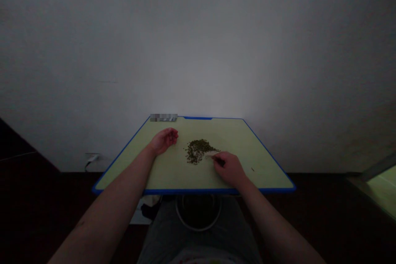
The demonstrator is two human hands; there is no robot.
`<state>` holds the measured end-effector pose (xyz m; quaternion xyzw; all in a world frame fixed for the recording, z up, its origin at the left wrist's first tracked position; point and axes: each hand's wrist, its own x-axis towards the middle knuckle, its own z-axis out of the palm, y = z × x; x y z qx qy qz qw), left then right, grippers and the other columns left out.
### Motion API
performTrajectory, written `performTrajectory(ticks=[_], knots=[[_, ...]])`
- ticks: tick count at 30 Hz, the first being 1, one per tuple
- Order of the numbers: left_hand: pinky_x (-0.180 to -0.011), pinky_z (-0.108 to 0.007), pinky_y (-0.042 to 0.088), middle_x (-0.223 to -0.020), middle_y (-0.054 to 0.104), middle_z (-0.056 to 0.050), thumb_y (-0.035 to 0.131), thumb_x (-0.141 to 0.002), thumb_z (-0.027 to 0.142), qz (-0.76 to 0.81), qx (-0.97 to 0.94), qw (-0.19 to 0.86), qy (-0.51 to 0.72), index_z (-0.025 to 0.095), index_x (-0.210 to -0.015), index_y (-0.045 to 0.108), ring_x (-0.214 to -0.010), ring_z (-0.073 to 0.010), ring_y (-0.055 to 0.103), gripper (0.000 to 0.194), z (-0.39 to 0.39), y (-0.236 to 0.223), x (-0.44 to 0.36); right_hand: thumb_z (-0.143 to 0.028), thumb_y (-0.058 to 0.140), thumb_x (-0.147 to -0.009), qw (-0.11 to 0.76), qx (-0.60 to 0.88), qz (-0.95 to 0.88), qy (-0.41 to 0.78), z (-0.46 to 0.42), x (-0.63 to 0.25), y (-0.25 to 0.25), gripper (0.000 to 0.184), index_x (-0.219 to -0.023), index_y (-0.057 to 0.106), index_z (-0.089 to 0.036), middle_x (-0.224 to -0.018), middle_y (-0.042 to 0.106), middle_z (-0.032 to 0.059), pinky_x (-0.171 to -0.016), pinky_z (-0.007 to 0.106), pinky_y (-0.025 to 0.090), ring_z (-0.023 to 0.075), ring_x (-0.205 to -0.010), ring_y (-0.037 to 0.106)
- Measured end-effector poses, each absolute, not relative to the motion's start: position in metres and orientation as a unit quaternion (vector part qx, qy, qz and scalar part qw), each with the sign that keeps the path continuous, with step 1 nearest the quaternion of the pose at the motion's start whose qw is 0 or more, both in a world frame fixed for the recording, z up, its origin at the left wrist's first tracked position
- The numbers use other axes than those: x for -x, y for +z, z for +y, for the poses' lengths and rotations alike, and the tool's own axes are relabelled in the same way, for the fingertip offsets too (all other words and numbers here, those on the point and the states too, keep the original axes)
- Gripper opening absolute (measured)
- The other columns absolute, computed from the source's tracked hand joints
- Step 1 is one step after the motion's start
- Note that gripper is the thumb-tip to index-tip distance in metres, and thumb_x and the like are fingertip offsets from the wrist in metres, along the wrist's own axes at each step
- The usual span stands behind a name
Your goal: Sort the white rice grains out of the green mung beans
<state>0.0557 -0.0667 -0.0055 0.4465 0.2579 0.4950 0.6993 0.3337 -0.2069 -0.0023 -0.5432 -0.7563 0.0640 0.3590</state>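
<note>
Small greenish-brown bean-like grains [198, 148] lie in a loose heap on the pale yellow tabletop [179, 177], thinning out toward the front. My right hand [228, 168] rests at the heap's right side, its fingers closed on a thin, pale, flat piece [210, 154] that reaches to the grains. What that piece is made of does not show. To the left of the heap, my left hand [163, 141] lies with its palm turned inward and its fingers curled in. Dark spots show among those fingers, too dim to name.
A round bowl with a metal rim [199, 229] sits on my lap below the blue table edge [192, 192]. A blurred flat item [163, 117] lies at the back left corner. One small dark sliver [253, 169] is at the right. Behind the table stands a wall [198, 49].
</note>
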Motion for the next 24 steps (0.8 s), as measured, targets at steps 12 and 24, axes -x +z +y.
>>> performTrajectory(ticks=[12, 24], knots=[[-0.056, -0.024, 0.046, -0.071, 0.064, -0.007, 0.057, -0.078, 0.026, 0.268, -0.443, 0.699, 0.494, 0.01, -0.079, 0.064, -0.06, -0.0123, 0.058, 0.017, -0.0665, -0.0049, -0.0554, -0.013, 0.051, -0.079, 0.343, 0.492, -0.797, 0.076, -0.2072, -0.3294, -0.0002, 0.025, -0.094, 0.069, -0.019, -0.091, 0.07, 0.0058, -0.081, 0.03, 0.047, 0.0172, -0.084, 0.062], [-0.056, -0.024, 0.046, -0.071, 0.064, -0.007, 0.057, -0.079, 0.027, 0.27, -0.443, 0.698, 0.493, 0.011, -0.078, 0.064, -0.061, -0.0123, 0.058, 0.018, -0.0665, -0.0052, -0.0557, -0.014, 0.051, -0.08, 0.342, 0.478, -0.805, 0.082, -0.2062, -0.3303, -0.0016, 0.025, -0.096, 0.07, -0.019, -0.092, 0.071, 0.0054, -0.081, 0.03, 0.047, 0.0172, -0.086, 0.063]])
